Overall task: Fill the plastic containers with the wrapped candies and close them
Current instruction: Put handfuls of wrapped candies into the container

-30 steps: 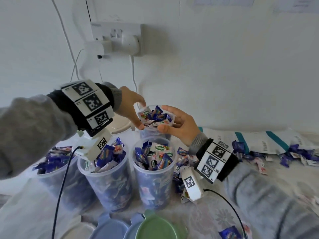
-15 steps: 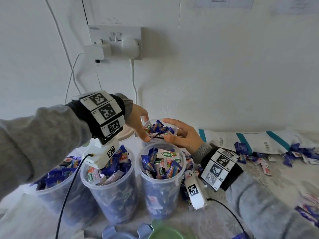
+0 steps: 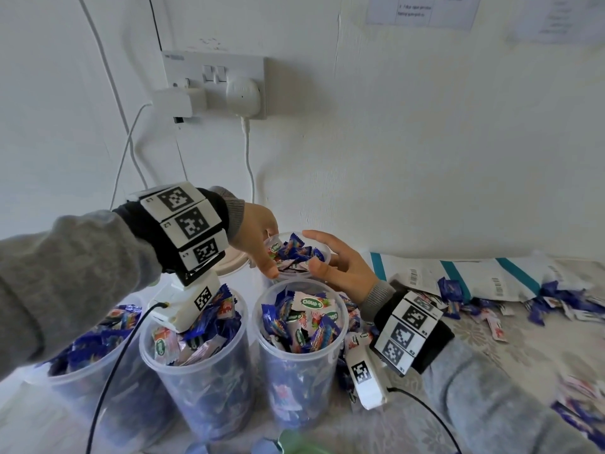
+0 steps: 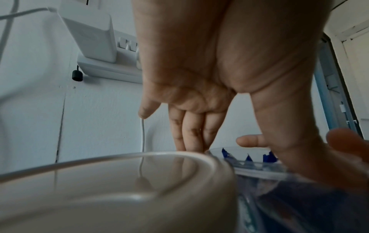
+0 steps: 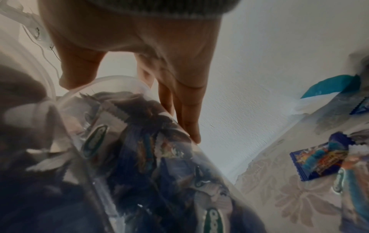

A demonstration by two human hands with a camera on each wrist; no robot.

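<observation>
Left hand: the left hand (image 3: pixel 258 237) reaches forward from a grey sleeve (image 3: pixel 65 283), wrist high and palm turned down and inward. Its fingers (image 4: pixel 191 134) lie straight and close together along the far-left side of the back tub (image 3: pixel 322 249); the thumb comes down on the near rim. It cups the tub, fingers not curled.
Right hand: the right hand (image 3: pixel 340 267) comes in from the lower right, palm facing left. The thumb (image 5: pixel 79 69) rests at the rim and the straight fingers (image 5: pixel 187 119) lie against the tub's right wall. Spread wide, it braces the tub from the other side.
Back tub: a clear container between both hands near the wall, upright, lidless, heaped with candies (image 3: pixel 294 253).
Front tubs: one tub (image 3: pixel 301 371) stands just in front of it, another (image 3: pixel 199 388) to its left, a third (image 3: pixel 85 388) further left; all open and full.
Cream lid: a lid (image 4: pixel 111 189) lies just left of the back tub, under the left wrist.
Loose candies: scattered wrappers (image 3: pixel 556 303) lie on the cloth to the right, beside a parcel (image 3: pixel 474 276).
Wall: a socket (image 3: pixel 212 83) with plugs above the hands.
</observation>
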